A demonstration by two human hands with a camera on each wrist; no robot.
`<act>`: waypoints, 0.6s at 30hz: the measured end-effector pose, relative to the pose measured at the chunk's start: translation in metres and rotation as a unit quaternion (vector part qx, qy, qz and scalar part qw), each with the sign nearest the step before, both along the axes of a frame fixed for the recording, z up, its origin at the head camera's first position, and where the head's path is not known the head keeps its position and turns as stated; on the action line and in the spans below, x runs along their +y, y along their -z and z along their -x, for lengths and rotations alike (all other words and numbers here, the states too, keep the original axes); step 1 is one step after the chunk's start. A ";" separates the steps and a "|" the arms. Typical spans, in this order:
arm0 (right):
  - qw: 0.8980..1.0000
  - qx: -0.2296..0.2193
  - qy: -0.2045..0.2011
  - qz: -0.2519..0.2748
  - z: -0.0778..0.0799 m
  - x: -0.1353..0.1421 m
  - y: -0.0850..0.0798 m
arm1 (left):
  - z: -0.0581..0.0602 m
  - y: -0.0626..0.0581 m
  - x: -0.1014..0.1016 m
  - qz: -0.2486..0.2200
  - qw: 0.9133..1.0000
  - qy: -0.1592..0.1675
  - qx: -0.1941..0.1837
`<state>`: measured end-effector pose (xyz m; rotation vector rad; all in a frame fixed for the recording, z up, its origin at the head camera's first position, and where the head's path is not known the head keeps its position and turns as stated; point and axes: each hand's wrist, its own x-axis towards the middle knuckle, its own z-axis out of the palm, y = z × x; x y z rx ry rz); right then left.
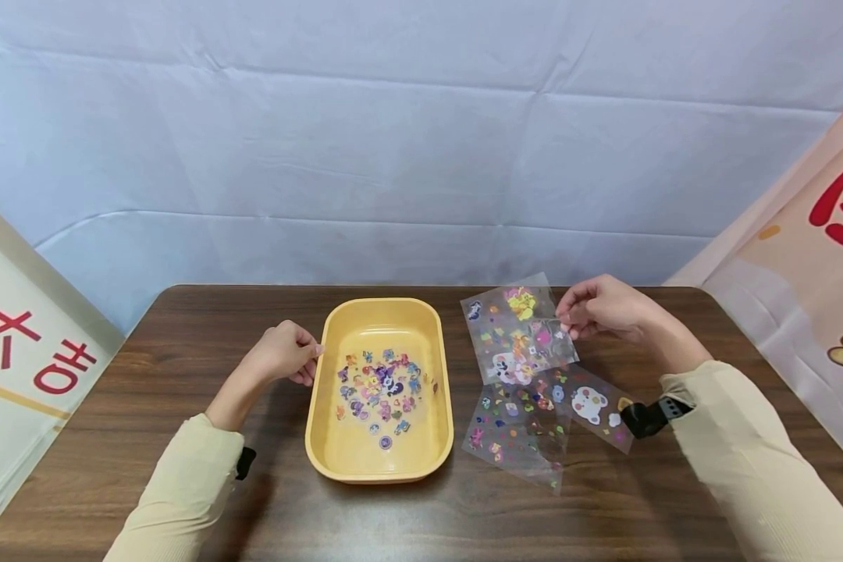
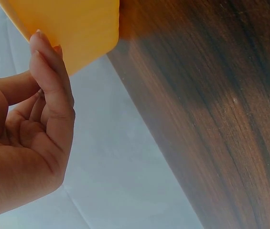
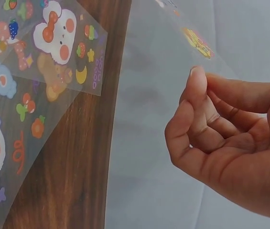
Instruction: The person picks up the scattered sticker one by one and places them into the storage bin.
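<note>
A yellow tray (image 1: 379, 468) stands on the table, with a clear sheet of small colourful stickers (image 1: 386, 386) lying inside it. My left hand (image 1: 286, 353) holds the tray's left rim with its fingertips; in the left wrist view the fingers (image 2: 48, 71) are bent at the tray's outer wall (image 2: 89, 38). To the right of the tray, my right hand (image 1: 600, 308) pinches the edge of a clear sticker sheet (image 1: 492, 336) between thumb and index finger. That sheet is raised and tilted above other sticker sheets (image 1: 513, 429), which overlap on the table.
The dark wooden table (image 1: 365, 523) ends at a pale cloth backdrop (image 1: 393, 156). Printed cloths with red characters hang at the left (image 1: 28, 343) and right (image 1: 815, 257). One loose sheet bears a white bear sticker (image 1: 590, 404) close to the right sleeve.
</note>
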<state>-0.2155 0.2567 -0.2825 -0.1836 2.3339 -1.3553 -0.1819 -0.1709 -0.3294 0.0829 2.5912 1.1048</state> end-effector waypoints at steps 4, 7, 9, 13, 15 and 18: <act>1.000 0.002 -0.001 -0.002 0.000 -0.002 -0.002 | 0.000 0.001 0.000 0.001 1.000 0.001 0.001; 1.000 0.005 -0.003 -0.001 0.000 -0.004 -0.005 | 0.000 0.001 0.000 0.001 1.000 0.000 0.001; 1.000 0.008 -0.005 -0.002 0.000 -0.005 -0.006 | 0.000 0.001 0.000 0.001 1.000 -0.001 0.002; 1.000 0.014 -0.008 -0.003 0.001 -0.006 -0.008 | 0.000 0.001 0.000 0.002 1.000 0.000 0.003; 1.000 0.015 -0.011 -0.003 0.001 -0.007 -0.009 | 0.000 0.001 0.000 0.002 1.000 0.000 0.001; 1.000 0.017 -0.013 -0.003 0.001 -0.008 -0.010 | 0.001 0.001 0.000 0.002 1.000 0.001 0.000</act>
